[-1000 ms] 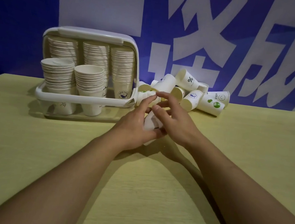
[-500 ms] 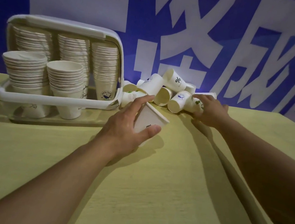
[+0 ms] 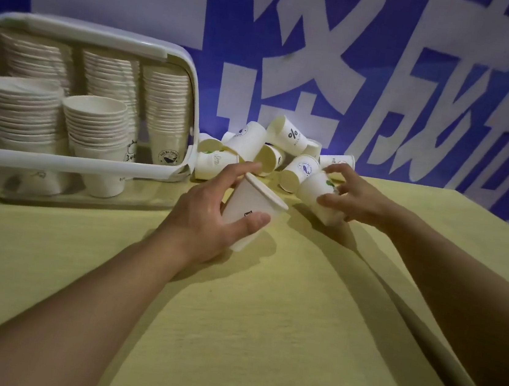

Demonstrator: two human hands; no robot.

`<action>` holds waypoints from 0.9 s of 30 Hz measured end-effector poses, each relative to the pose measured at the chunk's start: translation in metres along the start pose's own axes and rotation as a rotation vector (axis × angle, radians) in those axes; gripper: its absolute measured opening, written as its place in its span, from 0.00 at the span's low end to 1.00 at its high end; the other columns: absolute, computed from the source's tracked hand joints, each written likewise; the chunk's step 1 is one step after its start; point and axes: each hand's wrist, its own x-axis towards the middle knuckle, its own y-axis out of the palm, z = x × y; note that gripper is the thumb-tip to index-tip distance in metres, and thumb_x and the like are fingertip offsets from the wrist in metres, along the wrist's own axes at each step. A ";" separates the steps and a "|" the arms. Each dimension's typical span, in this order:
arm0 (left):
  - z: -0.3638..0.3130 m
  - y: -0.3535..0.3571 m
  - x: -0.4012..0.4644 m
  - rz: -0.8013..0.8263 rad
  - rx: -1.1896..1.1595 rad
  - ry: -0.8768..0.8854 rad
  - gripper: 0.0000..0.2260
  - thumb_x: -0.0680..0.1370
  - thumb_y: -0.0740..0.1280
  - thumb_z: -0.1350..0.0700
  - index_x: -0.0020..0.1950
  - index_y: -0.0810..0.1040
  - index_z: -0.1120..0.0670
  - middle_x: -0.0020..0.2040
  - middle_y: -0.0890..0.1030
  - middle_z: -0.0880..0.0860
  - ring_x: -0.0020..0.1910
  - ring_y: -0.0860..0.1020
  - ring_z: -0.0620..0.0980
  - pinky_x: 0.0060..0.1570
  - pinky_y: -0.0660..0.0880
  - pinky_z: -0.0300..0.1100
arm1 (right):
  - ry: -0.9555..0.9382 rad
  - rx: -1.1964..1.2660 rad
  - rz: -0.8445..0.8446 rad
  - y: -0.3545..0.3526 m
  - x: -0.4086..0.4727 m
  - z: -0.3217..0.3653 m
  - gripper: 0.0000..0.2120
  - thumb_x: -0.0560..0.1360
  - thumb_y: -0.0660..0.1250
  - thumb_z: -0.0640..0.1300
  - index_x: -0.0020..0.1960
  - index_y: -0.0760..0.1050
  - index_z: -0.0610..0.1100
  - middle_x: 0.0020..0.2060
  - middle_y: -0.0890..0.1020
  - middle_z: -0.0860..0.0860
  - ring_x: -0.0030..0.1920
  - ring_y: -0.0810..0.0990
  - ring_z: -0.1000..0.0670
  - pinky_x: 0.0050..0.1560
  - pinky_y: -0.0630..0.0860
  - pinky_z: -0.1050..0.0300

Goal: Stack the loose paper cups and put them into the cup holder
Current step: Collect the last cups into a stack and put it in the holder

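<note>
Now left hand (image 3: 208, 219) grips cup (image 3: 252, 212); right hand (image 3: 355, 198) grips second cup (image 3: 318, 194) beside pile (image 3: 271, 153). Hard squeeze could crush rim, jamming nesting.

Pale yellow-green wood-grain table (image 3: 261, 338). The white cup holder (image 3: 74, 164) sits on it at the far left, loaded with stacked cups, and just right of the holder there's a messy pile of loose cups (image 3: 271, 153) lying on their sides against the back edge.
</note>
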 end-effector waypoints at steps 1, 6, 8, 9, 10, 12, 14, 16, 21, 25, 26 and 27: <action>-0.001 0.001 -0.001 0.035 -0.006 -0.009 0.31 0.65 0.66 0.29 0.67 0.62 0.24 0.55 0.73 0.33 0.44 0.78 0.38 0.46 0.74 0.37 | -0.037 0.109 -0.016 0.002 -0.013 0.004 0.29 0.77 0.71 0.51 0.71 0.60 0.57 0.61 0.74 0.47 0.57 0.79 0.44 0.54 0.82 0.48; -0.006 0.007 -0.004 0.153 -0.030 -0.025 0.34 0.66 0.68 0.30 0.70 0.59 0.22 0.61 0.76 0.42 0.53 0.78 0.42 0.55 0.76 0.44 | -0.188 0.597 -0.212 0.027 -0.063 0.042 0.25 0.78 0.69 0.48 0.69 0.61 0.59 0.55 0.77 0.51 0.53 0.82 0.45 0.53 0.83 0.47; -0.009 0.009 -0.006 0.161 -0.043 -0.025 0.35 0.66 0.67 0.29 0.71 0.56 0.22 0.62 0.76 0.44 0.56 0.79 0.46 0.59 0.77 0.50 | -0.219 0.684 -0.241 0.043 -0.074 0.059 0.26 0.77 0.70 0.50 0.69 0.61 0.59 0.56 0.79 0.49 0.53 0.83 0.46 0.53 0.83 0.46; -0.009 0.009 -0.007 0.159 -0.053 -0.027 0.36 0.66 0.67 0.29 0.71 0.55 0.21 0.62 0.76 0.44 0.56 0.79 0.46 0.59 0.77 0.51 | -0.221 0.714 -0.247 0.052 -0.078 0.066 0.26 0.76 0.71 0.51 0.69 0.61 0.59 0.57 0.80 0.47 0.54 0.83 0.46 0.53 0.83 0.46; -0.009 0.010 -0.008 0.151 -0.066 -0.030 0.37 0.67 0.67 0.30 0.72 0.53 0.22 0.62 0.76 0.44 0.55 0.79 0.46 0.59 0.77 0.52 | -0.221 0.743 -0.246 0.060 -0.082 0.072 0.27 0.76 0.71 0.52 0.69 0.62 0.59 0.59 0.80 0.47 0.55 0.83 0.46 0.53 0.83 0.45; -0.008 0.010 -0.009 0.122 -0.083 -0.037 0.39 0.69 0.68 0.32 0.74 0.48 0.23 0.61 0.76 0.44 0.55 0.79 0.46 0.57 0.77 0.52 | -0.221 0.782 -0.230 0.076 -0.087 0.080 0.27 0.74 0.72 0.56 0.68 0.63 0.62 0.61 0.79 0.46 0.58 0.82 0.46 0.53 0.83 0.45; -0.005 0.010 -0.010 0.067 -0.080 -0.039 0.41 0.71 0.68 0.33 0.75 0.45 0.26 0.63 0.75 0.46 0.56 0.78 0.47 0.55 0.76 0.50 | -0.222 0.804 -0.216 0.088 -0.090 0.083 0.25 0.75 0.71 0.55 0.68 0.66 0.63 0.60 0.79 0.47 0.58 0.81 0.47 0.52 0.83 0.47; -0.002 0.009 -0.009 0.006 -0.086 -0.045 0.42 0.71 0.67 0.33 0.76 0.43 0.28 0.67 0.73 0.47 0.57 0.77 0.49 0.54 0.77 0.50 | -0.226 0.787 -0.228 0.095 -0.093 0.083 0.20 0.78 0.68 0.53 0.69 0.69 0.59 0.59 0.80 0.51 0.57 0.81 0.51 0.51 0.82 0.51; 0.005 0.006 -0.006 -0.077 -0.101 -0.069 0.34 0.69 0.66 0.33 0.73 0.56 0.30 0.64 0.74 0.45 0.50 0.78 0.46 0.47 0.77 0.46 | -0.243 0.576 -0.225 0.088 -0.094 0.077 0.07 0.80 0.65 0.49 0.54 0.82 0.55 0.46 0.83 0.65 0.48 0.80 0.61 0.49 0.79 0.54; 0.003 0.008 -0.004 -0.110 -0.157 -0.075 0.29 0.66 0.65 0.30 0.65 0.65 0.32 0.52 0.78 0.41 0.44 0.80 0.47 0.45 0.80 0.50 | -0.228 0.049 -0.518 0.064 -0.062 0.054 0.08 0.77 0.70 0.43 0.53 0.82 0.54 0.57 0.79 0.55 0.56 0.76 0.53 0.58 0.74 0.56; 0.002 0.008 -0.003 -0.122 -0.160 -0.071 0.29 0.66 0.65 0.30 0.66 0.65 0.32 0.52 0.78 0.41 0.44 0.80 0.48 0.45 0.80 0.51 | -0.212 -0.080 -0.530 0.056 -0.054 0.047 0.12 0.77 0.70 0.42 0.57 0.80 0.55 0.62 0.76 0.54 0.62 0.73 0.51 0.64 0.70 0.54; 0.001 0.007 -0.003 -0.125 -0.155 -0.066 0.30 0.66 0.65 0.30 0.66 0.65 0.32 0.52 0.78 0.41 0.44 0.80 0.48 0.45 0.80 0.51 | -0.184 -0.209 -0.505 0.047 -0.046 0.040 0.16 0.77 0.69 0.41 0.62 0.79 0.55 0.67 0.73 0.53 0.68 0.68 0.49 0.69 0.66 0.51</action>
